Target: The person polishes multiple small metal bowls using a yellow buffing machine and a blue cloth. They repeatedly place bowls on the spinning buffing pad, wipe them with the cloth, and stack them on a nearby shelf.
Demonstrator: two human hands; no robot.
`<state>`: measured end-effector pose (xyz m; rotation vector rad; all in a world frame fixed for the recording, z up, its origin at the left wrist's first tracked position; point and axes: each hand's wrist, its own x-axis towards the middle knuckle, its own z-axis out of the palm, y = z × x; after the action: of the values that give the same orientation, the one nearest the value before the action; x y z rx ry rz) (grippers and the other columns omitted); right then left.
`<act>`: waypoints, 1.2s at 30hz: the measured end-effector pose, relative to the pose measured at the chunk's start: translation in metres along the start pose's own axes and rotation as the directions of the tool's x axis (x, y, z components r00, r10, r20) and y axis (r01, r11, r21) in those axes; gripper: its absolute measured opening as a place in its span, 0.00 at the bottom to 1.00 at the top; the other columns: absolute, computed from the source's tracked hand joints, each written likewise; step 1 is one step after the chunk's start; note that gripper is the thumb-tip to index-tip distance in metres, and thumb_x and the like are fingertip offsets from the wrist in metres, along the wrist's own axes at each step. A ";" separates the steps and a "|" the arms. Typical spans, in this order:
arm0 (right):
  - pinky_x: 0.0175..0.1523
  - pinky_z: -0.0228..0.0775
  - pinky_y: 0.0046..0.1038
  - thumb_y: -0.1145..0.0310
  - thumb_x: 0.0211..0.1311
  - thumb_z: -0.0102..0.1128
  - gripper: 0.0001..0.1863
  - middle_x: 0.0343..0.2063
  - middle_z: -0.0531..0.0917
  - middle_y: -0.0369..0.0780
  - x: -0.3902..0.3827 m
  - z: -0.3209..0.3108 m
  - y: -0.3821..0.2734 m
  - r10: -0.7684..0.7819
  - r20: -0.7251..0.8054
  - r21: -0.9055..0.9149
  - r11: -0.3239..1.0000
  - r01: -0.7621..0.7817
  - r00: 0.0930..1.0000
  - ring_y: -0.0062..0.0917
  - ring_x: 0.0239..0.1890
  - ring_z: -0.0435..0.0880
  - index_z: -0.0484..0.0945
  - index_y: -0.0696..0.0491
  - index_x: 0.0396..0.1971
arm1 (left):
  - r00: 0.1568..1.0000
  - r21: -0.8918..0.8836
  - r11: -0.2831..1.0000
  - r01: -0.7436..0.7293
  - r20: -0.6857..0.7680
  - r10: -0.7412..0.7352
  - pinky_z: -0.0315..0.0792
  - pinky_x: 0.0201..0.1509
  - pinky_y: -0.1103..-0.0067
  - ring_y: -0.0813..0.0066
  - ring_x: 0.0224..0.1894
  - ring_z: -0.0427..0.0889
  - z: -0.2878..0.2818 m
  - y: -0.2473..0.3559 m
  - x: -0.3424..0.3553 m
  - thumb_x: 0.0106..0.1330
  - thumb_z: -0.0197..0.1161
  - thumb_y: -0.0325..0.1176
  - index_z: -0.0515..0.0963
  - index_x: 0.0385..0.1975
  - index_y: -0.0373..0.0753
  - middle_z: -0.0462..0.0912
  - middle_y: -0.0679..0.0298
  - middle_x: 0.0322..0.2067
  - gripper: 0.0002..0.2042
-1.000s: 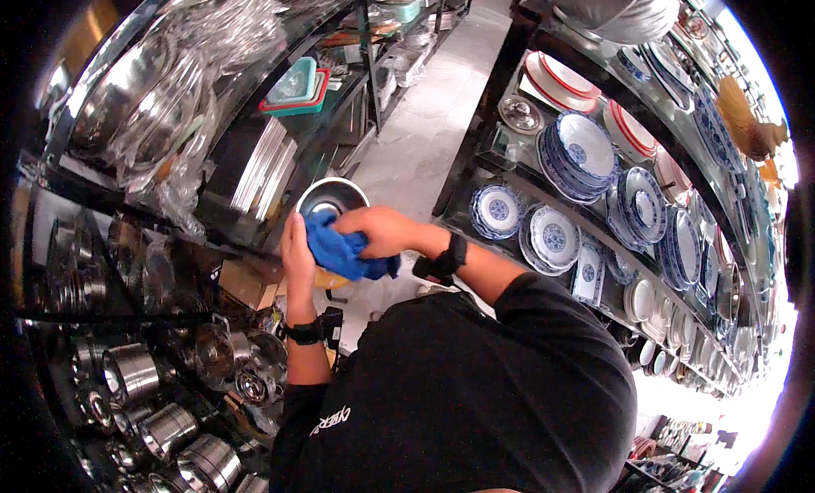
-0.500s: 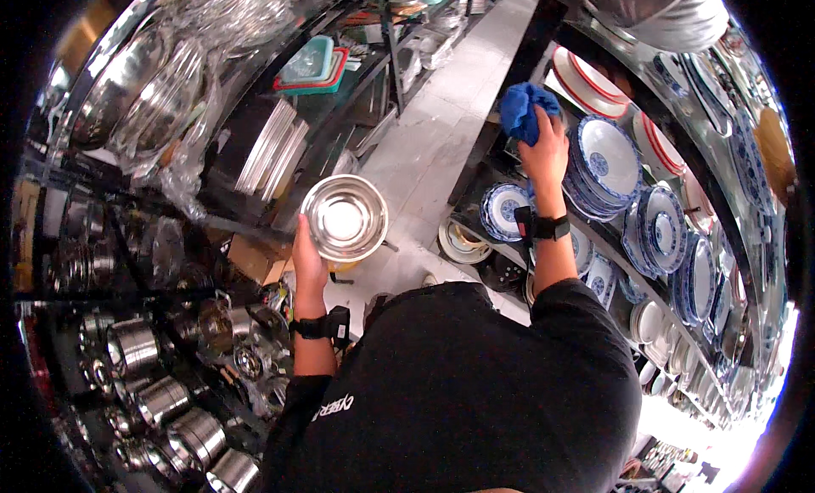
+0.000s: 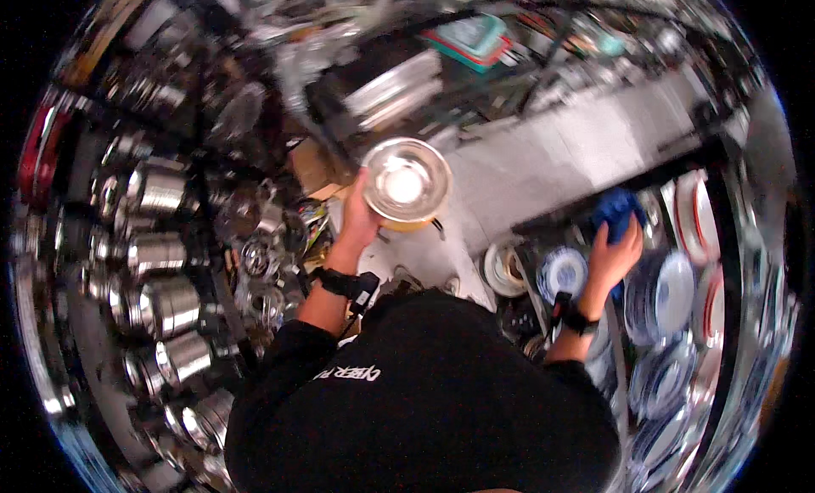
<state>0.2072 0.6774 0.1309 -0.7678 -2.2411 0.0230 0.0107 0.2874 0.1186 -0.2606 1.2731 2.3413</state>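
Note:
A round stainless steel bowl (image 3: pixel 406 180) is gripped at its left rim by my left hand (image 3: pixel 361 211), held out in the middle of the view. My right hand (image 3: pixel 617 248) is closed on a crumpled blue cloth (image 3: pixel 615 211) over the right-hand shelf, beside a stack of blue-and-white plates (image 3: pixel 658 299) and white plates with red rims (image 3: pixel 692 213). A smaller blue-patterned plate (image 3: pixel 560 276) lies just left of that hand. Much of the view is smeared by motion.
Shelves of steel pots (image 3: pixel 165 308) line the left. A cardboard box (image 3: pixel 316 169) sits left of the bowl. Turquoise and red trays (image 3: pixel 467 43) and metal sheets (image 3: pixel 393 90) fill the far shelf. A tiled aisle (image 3: pixel 569 149) runs between the shelves toward the upper right.
My right hand and the blue cloth have left the bowl and moved right to the plate shelf. The view has swung leftward, and my left hand still holds the bowl.

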 end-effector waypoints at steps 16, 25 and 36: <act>0.26 0.70 0.19 0.74 0.63 0.53 0.22 0.25 0.81 0.37 -0.036 0.088 -0.479 -0.771 0.582 0.620 0.214 -0.754 0.259 0.17 0.21 0.77 0.66 0.59 0.57 | 0.899 -0.263 0.862 -0.434 -0.190 0.394 0.74 0.54 0.69 0.66 0.53 0.78 -0.167 0.119 -0.043 0.70 0.40 0.60 0.60 0.64 0.41 0.74 0.59 0.56 0.32; 0.26 0.69 0.20 0.74 0.63 0.50 0.22 0.23 0.80 0.38 -0.018 0.035 -0.760 -0.932 0.172 0.784 -0.066 -0.617 0.319 0.19 0.21 0.77 0.66 0.58 0.58 | 0.786 -0.045 0.848 -0.528 -0.403 0.468 0.70 0.56 0.70 0.63 0.55 0.75 -0.264 0.149 -0.114 0.70 0.43 0.59 0.56 0.67 0.42 0.72 0.54 0.57 0.33; 0.33 0.74 0.26 0.67 0.56 0.57 0.25 0.21 0.82 0.43 -0.070 0.085 -0.889 -0.893 0.048 0.993 0.091 0.074 0.448 0.26 0.27 0.85 0.70 0.66 0.52 | 0.760 -0.017 0.847 -0.532 -0.452 0.468 0.70 0.58 0.68 0.63 0.57 0.74 -0.270 0.141 -0.138 0.73 0.43 0.51 0.57 0.66 0.39 0.70 0.55 0.59 0.28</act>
<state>-0.2735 -0.0706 0.2394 1.0441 -2.3998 1.3771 0.0502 -0.0448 0.1253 -0.5777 1.5254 2.9661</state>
